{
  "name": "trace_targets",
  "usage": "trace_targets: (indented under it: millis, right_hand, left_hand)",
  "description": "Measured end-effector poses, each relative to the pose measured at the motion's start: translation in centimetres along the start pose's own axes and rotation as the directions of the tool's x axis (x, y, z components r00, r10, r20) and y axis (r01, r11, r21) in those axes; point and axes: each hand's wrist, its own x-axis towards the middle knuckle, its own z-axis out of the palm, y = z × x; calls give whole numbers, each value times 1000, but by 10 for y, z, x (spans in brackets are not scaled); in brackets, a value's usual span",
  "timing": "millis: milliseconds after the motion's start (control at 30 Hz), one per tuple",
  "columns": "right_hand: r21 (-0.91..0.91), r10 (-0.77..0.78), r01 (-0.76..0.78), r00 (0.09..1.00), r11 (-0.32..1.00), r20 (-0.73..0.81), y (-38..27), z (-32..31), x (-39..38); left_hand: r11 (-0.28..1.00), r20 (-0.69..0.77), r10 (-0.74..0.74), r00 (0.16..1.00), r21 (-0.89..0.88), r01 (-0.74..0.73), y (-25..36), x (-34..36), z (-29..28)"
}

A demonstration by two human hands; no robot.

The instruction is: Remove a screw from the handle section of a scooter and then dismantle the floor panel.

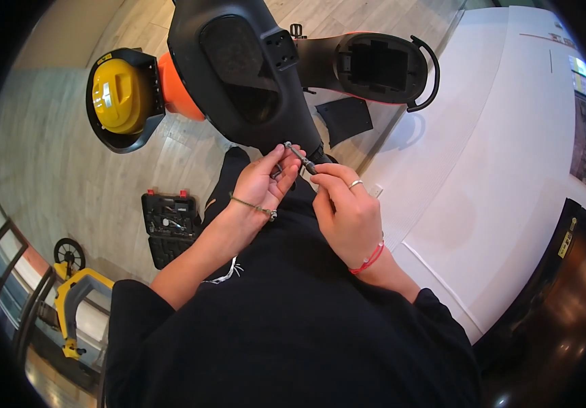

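Observation:
My left hand (260, 178) is raised in front of the scooter's dark front body (276, 129), its thumb and fingertips pinched at the tip of a slim metal driver tool (300, 156). A small shiny piece shows at that tip, too small to name. Something dark, partly hidden, lies against the left palm. My right hand (351, 214) is closed around the tool's dark handle end, fingers curled over it. The tool slants from the right fingers up to the left fingertips, apart from the dark display panel (238, 68).
A yellow helmet (117, 98) sits in a black front carrier. Behind the panel is the scooter's open seat compartment (378, 66). A black cover plate (345, 121) and an open tool case (172, 221) lie on the floor. A yellow frame (79, 299) stands lower left, a white wall (470, 149) right.

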Motion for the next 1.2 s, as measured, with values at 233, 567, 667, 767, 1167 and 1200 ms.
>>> trace_targets:
  millis: [233, 567, 667, 767, 1167, 1200]
  right_hand:
    - [13, 30, -30, 999, 999, 20, 0, -2, -1]
    - [10, 3, -3, 1000, 1000, -4, 1, 1, -1]
    - [8, 15, -15, 1000, 1000, 0, 0, 1, 1]
    - [-1, 12, -12, 1000, 1000, -1, 0, 0, 2]
    - [-29, 11, -10, 999, 1000, 52, -7, 0, 13]
    - [-30, 10, -8, 998, 1000, 55, -8, 0, 15]
  left_hand:
    - [1000, 21, -2, 1000, -14, 3, -4, 3, -5]
    - [992, 53, -7, 999, -123, 14, -5, 3, -5]
    - [994, 45, -10, 999, -110, 15, -5, 4, -5]
    - [997, 36, -11, 999, -71, 14, -3, 4, -6]
    - [990, 166, -48, 985, -125, 69, -11, -2, -9]
    - [989, 166, -47, 985, -129, 69, -11, -4, -6]
